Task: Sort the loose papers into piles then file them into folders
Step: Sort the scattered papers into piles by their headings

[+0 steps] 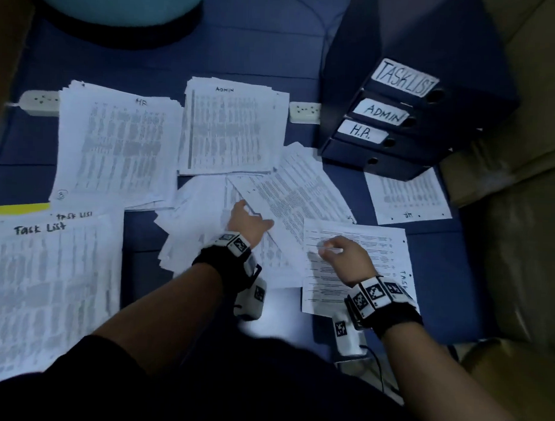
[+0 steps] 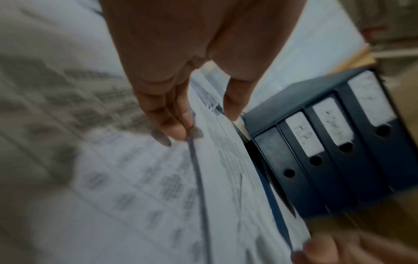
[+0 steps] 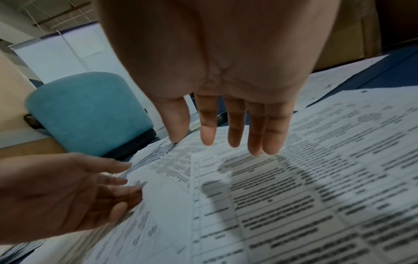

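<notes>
Both hands work the unsorted heap point(image 1: 238, 209) at center: left hand point(image 1: 249, 220) lies relaxed, fingertips on a slanted sheet point(image 1: 297, 195); right hand point(image 1: 347, 255) rests flat, fingers straight, on a sheet point(image 1: 356, 266) beside it. Slanted sheet's long axis runs diagonally away-left; left hand is nearer. Folders point(image 1: 395, 120) stand far right; HR pile point(image 1: 115, 144), Admin pile point(image 1: 232, 127) beyond.

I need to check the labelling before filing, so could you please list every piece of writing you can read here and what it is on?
"TASKLIST": top binder
"ADMIN": second binder
"H.R.": third binder
"ADMIN": back middle pile
"HR": back left pile
"Task List": near left pile
Printed tables: too blurred.
</notes>
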{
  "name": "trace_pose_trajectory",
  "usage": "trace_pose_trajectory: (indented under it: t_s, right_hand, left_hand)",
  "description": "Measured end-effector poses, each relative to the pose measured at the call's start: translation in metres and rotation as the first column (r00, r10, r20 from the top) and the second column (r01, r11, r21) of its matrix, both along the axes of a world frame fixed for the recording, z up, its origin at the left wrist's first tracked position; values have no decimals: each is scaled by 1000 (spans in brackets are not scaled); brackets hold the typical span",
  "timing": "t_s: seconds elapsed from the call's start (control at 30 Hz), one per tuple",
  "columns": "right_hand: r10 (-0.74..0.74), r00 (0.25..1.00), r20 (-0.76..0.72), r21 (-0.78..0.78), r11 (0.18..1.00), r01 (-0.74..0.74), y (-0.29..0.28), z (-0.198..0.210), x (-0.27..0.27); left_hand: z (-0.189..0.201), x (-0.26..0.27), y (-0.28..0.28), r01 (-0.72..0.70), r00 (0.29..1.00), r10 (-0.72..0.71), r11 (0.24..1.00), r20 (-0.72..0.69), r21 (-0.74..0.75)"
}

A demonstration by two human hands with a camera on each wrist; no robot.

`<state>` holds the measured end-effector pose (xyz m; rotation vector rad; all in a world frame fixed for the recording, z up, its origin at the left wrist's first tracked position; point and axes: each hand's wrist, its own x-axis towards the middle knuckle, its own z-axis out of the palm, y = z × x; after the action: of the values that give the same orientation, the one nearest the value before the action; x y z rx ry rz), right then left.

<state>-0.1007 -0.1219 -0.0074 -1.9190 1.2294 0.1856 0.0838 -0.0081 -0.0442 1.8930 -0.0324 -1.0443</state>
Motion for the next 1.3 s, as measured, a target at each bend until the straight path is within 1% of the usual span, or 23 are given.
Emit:
trace_pose_trajectory:
  t_s: [0.03, 0.07, 0.1, 0.13, 0.23, 0.3, 0.33, 0.4, 0.47, 0.53, 0.6, 0.67, 0.77, 0.83, 0.9, 1.0, 1.1, 1.13, 1.17, 1.2, 1.23, 1.27, 1.3]
  right_hand:
    - [-2, 1000, 8, -4, 1000, 2, -4, 2, -4]
    - [-4, 1000, 13, -10, 1000, 4, -10, 3, -8]
    - [-7, 1000, 18, -13, 1000, 7, -16, 4, -13]
    - [-15, 1000, 27, -12, 1000, 15, -24, 5, -18]
    - [-65, 997, 32, -9, 998, 65, -47, 3, -34]
    - [-123, 991, -60, -44, 992, 121, -63, -5, -45]
    - [-181, 972, -149, -83, 982, 170, -71, -11, -52]
    - [-301, 894, -331, -175, 951, 255, -81, -25, -61]
    - [-298, 851, -433, -217, 951, 222, -83, -37, -65]
    - [-255, 847, -467, -257, 955, 146, -81, -48, -63]
    - [-266, 856, -444, -282, 948, 148, -80, -55, -56]
    - [-266, 861, -433, -264, 951, 161, -79, -57, -50]
    - [-209, 851, -483, -256, 962, 91, -72, -56, -45]
    - [-183, 855, -486, -232, 970, 75, -63, -53, -46]
    - [-150, 882, -448, -231, 972, 48, -53, -53, -44]
    - [-125, 916, -380, -278, 960, 16, -40, -53, -38]
    - [8, 935, -355, -268, 957, -110, -33, -54, -32]
    - [31, 956, -293, -263, 958, -112, -34, -56, -32]
    - [15, 979, -205, -257, 964, -69, -32, -56, -33]
    - [-48, 990, -130, -255, 967, 13, -32, -55, -35]
    - [-114, 987, -112, -270, 960, 80, -31, -55, -38]
    - [-160, 976, -148, -278, 954, 115, -31, -51, -40]
    - [-174, 955, -239, -273, 956, 106, -31, -48, -44]
  left_hand:
    - [-8, 0, -10, -83, 997, 83, 996, -9, 16]
    - [-11, 0, -19, -128, 991, 129, 991, -27, 30]
    - [-16, 0, -26, -142, 989, 142, 990, -37, 20]
    - [-19, 0, -33, -130, 991, 131, 991, -31, 13]
    - [-20, 2, -39, -95, 993, 91, 994, 73, 62]
    - [-10, 2, -30, -56, 986, 37, 992, 163, 110]
    - [-3, 1, -21, -42, 980, 16, 991, 199, 129]
    - [2, -1, 4, -30, 968, -4, 991, 252, 129]
    - [1, 0, 31, -29, 964, -17, 986, 264, 166]
    - [-2, 2, 54, -32, 961, -18, 984, 277, 176]
    - [-4, 4, 70, -59, 951, 3, 983, 309, 173]
    - [-2, 4, 80, -70, 935, 0, 980, 355, 184]
    - [7, 5, 91, -67, 898, -30, 976, 439, 205]
    - [7, 9, 98, -82, 880, -7, 983, 474, 166]
    - [9, 14, 105, -99, 879, 26, 987, 477, 129]
    - [20, 15, 112, -149, 880, 132, 989, 456, 1]
    - [32, 11, 116, -111, 869, 124, 992, 479, -55]
    - [34, 11, 118, -84, 869, 105, 994, 484, -65]
    - [33, 12, 119, -52, 866, 76, 997, 494, -63]
    - [33, 14, 121, -23, 857, 45, 999, 514, -49]
    - [30, 16, 122, -1, 849, 19, 999, 528, -35]
    - [28, 18, 123, 10, 844, 4, 1000, 536, -22]
    - [27, 19, 124, 14, 841, -6, 1000, 541, -10]
